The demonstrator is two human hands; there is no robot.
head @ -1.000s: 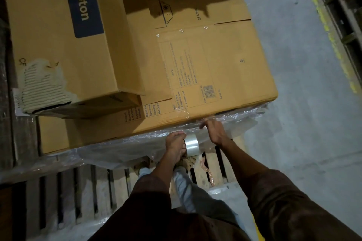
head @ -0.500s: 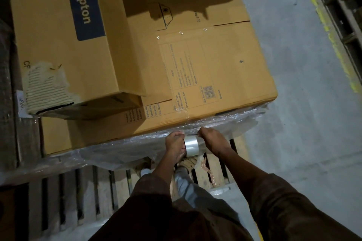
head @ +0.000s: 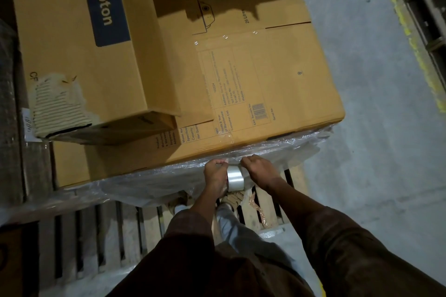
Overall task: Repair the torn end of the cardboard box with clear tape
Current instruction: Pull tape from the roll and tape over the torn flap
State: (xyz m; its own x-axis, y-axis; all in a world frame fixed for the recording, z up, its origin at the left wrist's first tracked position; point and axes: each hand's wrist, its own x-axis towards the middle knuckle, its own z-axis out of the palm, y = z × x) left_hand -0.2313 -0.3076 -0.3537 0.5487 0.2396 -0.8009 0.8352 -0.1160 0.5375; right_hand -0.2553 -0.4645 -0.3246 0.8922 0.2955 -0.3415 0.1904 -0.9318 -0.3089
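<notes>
A roll of clear tape (head: 235, 178) sits between my hands at the near edge of a large flat cardboard box (head: 284, 84). My left hand (head: 215, 176) grips the roll from the left. My right hand (head: 259, 170) pinches the tape's free end at the top of the roll. On the large box lies a smaller Crompton box (head: 79, 46), whose near left corner is torn (head: 58, 103), with the corrugated layer bare. Both hands are well to the right of that tear.
Clear plastic wrap (head: 154, 181) bunches along the large box's near edge. A wooden pallet (head: 101, 236) with slats lies below, and my legs stand on it. Grey concrete floor (head: 376, 128) runs along the right, with a yellow line and racking at far right.
My right hand has moved from the box's edge onto the tape roll, closing on the tape's free end. My left hand kept hold of the roll.
</notes>
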